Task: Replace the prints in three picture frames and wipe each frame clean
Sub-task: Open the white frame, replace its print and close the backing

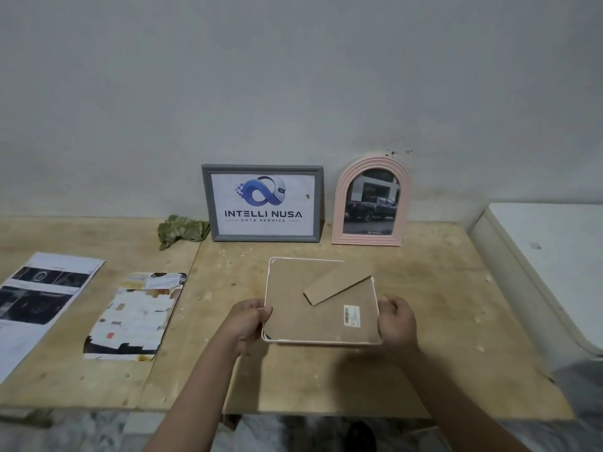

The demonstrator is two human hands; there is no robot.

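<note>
Cardboard back up, the white frame (321,301) sits held just over the table (440,321), left hand (248,321) and right hand (396,321) each pinching a side edge. I'd keep it level and check the backing seats flat before flipping.

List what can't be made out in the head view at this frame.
- White frame: front and print hidden; it is held back-up by the left hand and right hand.
- Barcode sticker: text too small to read.
- Left printout: cut off by the left image edge, text blurred.
- Green cloth: right end hidden behind the grey frame.
</note>
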